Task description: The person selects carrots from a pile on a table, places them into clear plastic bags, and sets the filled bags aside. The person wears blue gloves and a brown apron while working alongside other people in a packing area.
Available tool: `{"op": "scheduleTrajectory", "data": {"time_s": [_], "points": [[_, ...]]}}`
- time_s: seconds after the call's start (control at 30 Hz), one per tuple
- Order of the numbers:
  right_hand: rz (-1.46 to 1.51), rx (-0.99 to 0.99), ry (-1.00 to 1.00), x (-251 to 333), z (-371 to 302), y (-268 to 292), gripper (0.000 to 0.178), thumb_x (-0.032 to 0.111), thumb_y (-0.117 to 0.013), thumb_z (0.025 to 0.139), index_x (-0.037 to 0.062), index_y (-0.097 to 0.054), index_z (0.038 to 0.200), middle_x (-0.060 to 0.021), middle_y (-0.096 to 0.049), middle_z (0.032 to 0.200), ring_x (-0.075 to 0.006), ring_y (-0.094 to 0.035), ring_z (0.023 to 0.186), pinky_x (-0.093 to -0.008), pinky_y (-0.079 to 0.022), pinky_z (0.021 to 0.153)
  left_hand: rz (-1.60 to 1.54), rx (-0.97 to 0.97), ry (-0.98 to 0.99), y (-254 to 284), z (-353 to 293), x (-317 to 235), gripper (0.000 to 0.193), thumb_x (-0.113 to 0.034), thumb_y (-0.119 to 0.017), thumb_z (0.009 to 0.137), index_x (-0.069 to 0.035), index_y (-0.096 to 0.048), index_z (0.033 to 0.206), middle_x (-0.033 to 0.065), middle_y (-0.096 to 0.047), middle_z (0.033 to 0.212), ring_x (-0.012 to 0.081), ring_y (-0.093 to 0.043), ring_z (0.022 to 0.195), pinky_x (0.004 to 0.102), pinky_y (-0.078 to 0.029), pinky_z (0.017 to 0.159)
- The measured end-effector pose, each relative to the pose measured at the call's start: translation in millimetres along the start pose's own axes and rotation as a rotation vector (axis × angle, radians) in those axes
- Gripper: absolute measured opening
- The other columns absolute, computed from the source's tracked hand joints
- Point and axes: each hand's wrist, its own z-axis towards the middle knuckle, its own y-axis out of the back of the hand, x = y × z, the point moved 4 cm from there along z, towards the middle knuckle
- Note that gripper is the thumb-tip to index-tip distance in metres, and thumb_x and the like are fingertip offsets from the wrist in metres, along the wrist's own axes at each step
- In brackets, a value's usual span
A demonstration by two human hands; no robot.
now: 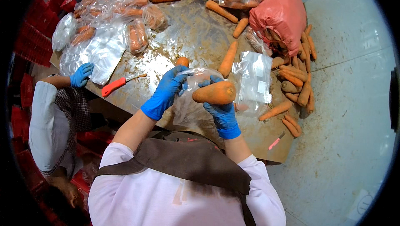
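In the head view, your blue-gloved left hand (166, 89) pinches a crumpled clear plastic bag (188, 110), while your blue-gloved right hand (223, 117) clamps a thick, tapered orange carrot (214, 93). Both are above the dirt-smeared metal table (196, 36), toward its near edge.

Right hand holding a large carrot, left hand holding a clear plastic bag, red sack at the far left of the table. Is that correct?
Not quite: the head view shows the red sack at the far right of the table, not the left. The rest stands: the right hand holds a large carrot, the left hand a clear plastic bag.
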Motion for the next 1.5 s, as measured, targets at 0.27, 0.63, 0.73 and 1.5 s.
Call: {"op": "scheduleTrajectory", "data": {"time_s": [0.27, 0.63, 0.73, 1.5], "points": [[-0.789, 0.020, 0.087, -31, -3, 30, 0.060, 0.004, -0.068, 0.068, 0.0057, -0.044, 0.123, -0.0120, -0.048, 0.122, -0.0253, -0.049, 0.110, -0.0362, -0.039, 0.094, -0.474, -0.034, 0.391, -25, -32, 1, 0.021, -0.020, -0.051, 0.088, -0.004, -0.058, 0.098, -0.0044, -0.046, 0.055, 0.0027, -0.038, 0.041, 0.0166, -0.027, 0.036], [-0.490, 0.526, -0.449, -26, -27, 23, 0.032, 0.017, -0.057, 0.084, 0.0004, -0.057, 0.111, -0.0118, -0.061, 0.100, -0.0223, -0.058, 0.091, -0.0316, -0.045, 0.082, -0.097, 0.101, 0.356, 56, -79, 47, 0.022, -0.017, -0.053, 0.087, 0.000, -0.059, 0.099, -0.0020, -0.054, 0.069, 0.0008, -0.041, 0.050, 0.0139, -0.033, 0.044], [-0.226, 0.288, -0.429, -8, 23, -4, 0.027, 0.016, -0.051, 0.088, -0.0063, -0.061, 0.099, -0.0087, -0.063, 0.085, -0.0176, -0.059, 0.086, -0.0281, -0.046, 0.079, -0.057, 0.204, 0.348, 59, -82, 53, 0.022, -0.017, -0.055, 0.086, 0.000, -0.059, 0.099, 0.0035, -0.061, 0.089, 0.0053, -0.051, 0.065, 0.0170, -0.042, 0.059], [0.600, -0.284, -0.277, -33, 124, 34, 0.047, 0.030, -0.060, 0.083, 0.0050, -0.044, 0.120, -0.0146, -0.049, 0.120, -0.0327, -0.047, 0.111, -0.0497, -0.037, 0.097, -0.216, 0.062, 0.307, 50, -50, 53, 0.028, -0.025, -0.044, 0.092, -0.004, -0.062, 0.091, -0.0046, -0.045, 0.054, 0.0027, -0.036, 0.046, 0.0171, -0.027, 0.040]]}}
